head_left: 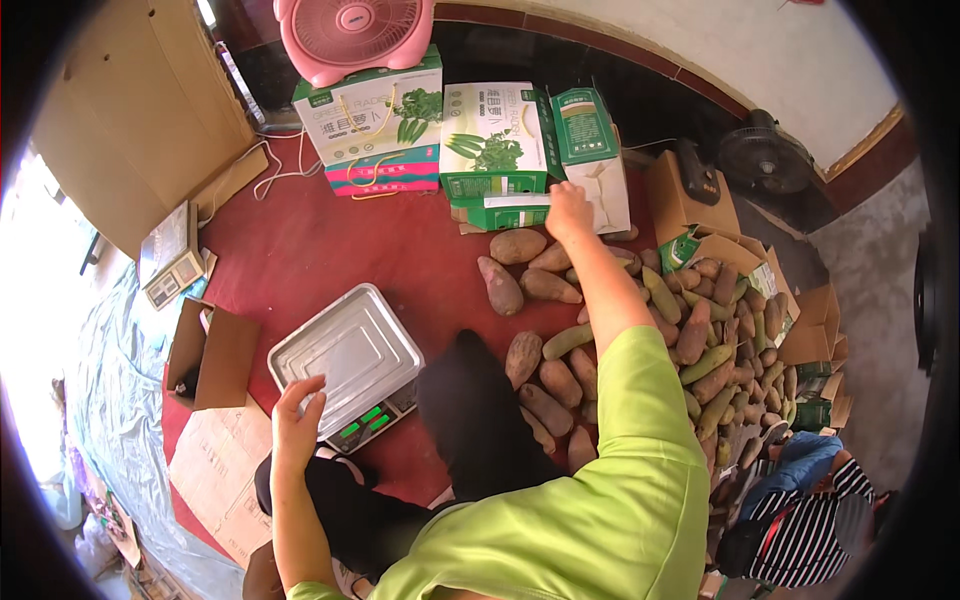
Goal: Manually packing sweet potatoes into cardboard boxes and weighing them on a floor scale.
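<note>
My right hand point(570, 212) reaches far forward, its fingers closed on the edge of an opened green-and-white carton point(515, 215). Part of that edge is hidden under the hand. Bent near the left side of a kitchen-type scale, my left hand point(296, 412) holds nothing, its fingers curved and apart. The digital scale point(345, 345) has a bare metal tray and lit green displays. Below my right forearm lies a big pile of brownish roots point(548, 287) and long green radishes point(568, 341).
A pink fan point(355, 18) stands on a carton point(370, 110) at the back. A small brown box point(228, 350) and flat cardboard point(220, 465) lie left. Another scale point(170, 250) is farther left. A black fan point(765, 155) stands back right. A person in stripes point(805, 530) is at lower right.
</note>
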`<action>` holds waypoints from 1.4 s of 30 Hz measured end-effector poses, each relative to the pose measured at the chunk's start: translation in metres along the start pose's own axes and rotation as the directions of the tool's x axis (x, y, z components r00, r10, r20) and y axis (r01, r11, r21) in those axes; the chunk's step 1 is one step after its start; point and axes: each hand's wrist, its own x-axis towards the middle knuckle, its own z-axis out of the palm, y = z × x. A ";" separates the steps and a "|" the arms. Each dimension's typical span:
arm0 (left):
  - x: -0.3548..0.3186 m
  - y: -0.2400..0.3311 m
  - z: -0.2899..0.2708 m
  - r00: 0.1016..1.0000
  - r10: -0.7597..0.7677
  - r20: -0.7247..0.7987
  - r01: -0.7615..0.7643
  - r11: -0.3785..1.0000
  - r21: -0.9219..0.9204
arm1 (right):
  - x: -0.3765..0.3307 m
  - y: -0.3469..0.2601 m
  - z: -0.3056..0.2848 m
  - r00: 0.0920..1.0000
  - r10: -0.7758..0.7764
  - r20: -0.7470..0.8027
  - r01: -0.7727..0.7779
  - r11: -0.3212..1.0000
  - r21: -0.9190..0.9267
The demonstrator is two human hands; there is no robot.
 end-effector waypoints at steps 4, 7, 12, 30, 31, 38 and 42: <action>0.008 -0.008 0.006 0.993 -0.114 -0.034 0.118 0.924 0.364 | 0.034 0.039 -0.003 0.995 0.103 -0.017 -0.104 0.979 -0.173; 0.012 -0.007 0.007 0.984 -0.179 -0.023 0.176 0.921 0.347 | 0.063 0.054 -0.001 0.992 0.106 -0.071 -0.121 0.955 -0.272; 0.019 -0.015 0.007 0.983 -0.185 -0.015 0.177 0.902 0.393 | 0.097 0.075 -0.003 0.994 0.100 -0.038 -0.107 0.924 -0.366; 0.017 0.001 0.008 0.980 -0.196 0.042 0.164 0.907 0.387 | -0.093 0.093 0.023 0.997 0.003 -0.079 -0.028 0.951 -0.309; 0.016 0.002 0.007 0.982 -0.184 0.049 0.151 0.908 0.390 | -0.119 0.094 0.030 0.999 0.020 -0.039 -0.029 0.964 -0.266; 0.008 -0.002 0.005 0.993 -0.095 0.068 0.060 0.917 0.395 | -0.189 0.063 0.013 0.930 0.112 0.350 -0.194 0.959 0.209; 0.007 0.001 0.009 0.994 -0.101 0.035 0.082 0.931 0.357 | -0.153 0.016 -0.036 0.940 -0.183 -0.287 0.287 0.879 0.380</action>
